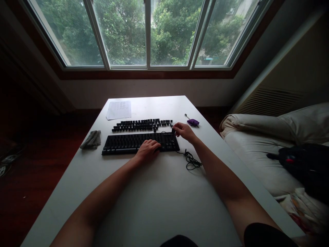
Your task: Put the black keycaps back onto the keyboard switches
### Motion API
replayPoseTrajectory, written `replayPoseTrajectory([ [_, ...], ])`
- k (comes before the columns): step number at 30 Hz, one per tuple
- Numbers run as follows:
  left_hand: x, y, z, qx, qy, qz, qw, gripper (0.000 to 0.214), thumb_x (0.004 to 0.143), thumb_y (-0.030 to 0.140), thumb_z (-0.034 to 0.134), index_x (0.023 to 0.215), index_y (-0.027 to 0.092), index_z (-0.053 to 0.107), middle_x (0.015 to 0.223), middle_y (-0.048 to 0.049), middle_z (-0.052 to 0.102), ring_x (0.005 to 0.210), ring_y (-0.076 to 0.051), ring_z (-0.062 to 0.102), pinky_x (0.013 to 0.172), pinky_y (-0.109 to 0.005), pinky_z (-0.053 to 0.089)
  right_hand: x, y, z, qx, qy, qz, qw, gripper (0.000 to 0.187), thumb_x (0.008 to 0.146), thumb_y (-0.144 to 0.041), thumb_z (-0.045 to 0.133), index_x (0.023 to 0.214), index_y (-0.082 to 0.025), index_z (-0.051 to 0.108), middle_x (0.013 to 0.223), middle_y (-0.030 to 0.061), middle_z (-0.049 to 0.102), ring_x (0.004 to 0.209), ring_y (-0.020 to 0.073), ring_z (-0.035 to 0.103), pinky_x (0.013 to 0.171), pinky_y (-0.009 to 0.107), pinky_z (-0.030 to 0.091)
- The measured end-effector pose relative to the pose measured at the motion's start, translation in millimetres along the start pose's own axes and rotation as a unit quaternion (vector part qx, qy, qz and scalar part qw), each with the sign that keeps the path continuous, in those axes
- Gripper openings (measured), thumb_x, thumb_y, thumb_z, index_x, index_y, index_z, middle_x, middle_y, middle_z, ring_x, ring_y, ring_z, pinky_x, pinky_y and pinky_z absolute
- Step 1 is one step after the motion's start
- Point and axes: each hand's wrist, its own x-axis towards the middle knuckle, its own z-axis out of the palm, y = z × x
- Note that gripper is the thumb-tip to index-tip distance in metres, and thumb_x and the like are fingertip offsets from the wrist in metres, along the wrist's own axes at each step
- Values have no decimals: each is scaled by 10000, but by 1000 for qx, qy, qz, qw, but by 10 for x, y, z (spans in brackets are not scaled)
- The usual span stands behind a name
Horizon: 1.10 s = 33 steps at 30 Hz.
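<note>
A black keyboard lies across the white table. My left hand rests on its front edge, right of the middle, with the fingers lying over the keys and nothing visible in them. Over the keyboard's right end, my right hand is closed in a pinch on a small dark tool with thin wires, which looks like a keycap puller. Its wire ends point down at the keys; whether they grip one is too small to tell. Behind the keyboard stand rows of loose black keycaps.
A coiled black cable lies right of the keyboard. Farther back are a purple cloth-like item and a small brush. A grey cloth lies on the left, with printed paper behind. A sofa stands right of the table.
</note>
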Motion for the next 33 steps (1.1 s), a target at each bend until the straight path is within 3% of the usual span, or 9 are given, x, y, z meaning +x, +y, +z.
replayPoseTrajectory([
  [10, -1, 19, -18, -4, 4, -7, 1000, 224, 909, 262, 571, 1124, 254, 631, 1119, -60, 658, 1040, -234, 566, 926, -404, 417, -143, -246, -91, -67, -159, -21, 985, 262, 832, -433, 666, 871, -179, 615, 705, 26, 683, 644, 156, 651, 611, 272, 515],
  [19, -3, -2, -1, -6, 5, -7, 1000, 211, 915, 278, 568, 1114, 253, 635, 1119, -59, 658, 1041, -235, 565, 921, -401, 416, -234, -404, -158, -142, -148, -51, 977, 129, 796, -248, 623, 913, -195, 640, 778, 20, 687, 688, 153, 647, 642, 263, 504],
  [25, 6, 7, -19, -8, 7, -7, 1000, 211, 917, 275, 559, 1110, 250, 641, 1118, -63, 659, 1030, -232, 566, 916, -403, 416, -234, -394, -101, -100, -159, -38, 981, 244, 801, -228, 572, 1013, -192, 687, 806, 20, 687, 590, 130, 614, 586, 260, 501],
  [33, -1, 7, -24, -3, 6, -1, 1000, 204, 920, 283, 562, 1109, 251, 633, 1114, -53, 663, 1020, -233, 566, 907, -397, 415, -232, -379, -116, -50, -157, -18, 986, 212, 776, -174, 571, 942, -181, 703, 737, 13, 685, 660, 146, 653, 655, 277, 548],
])
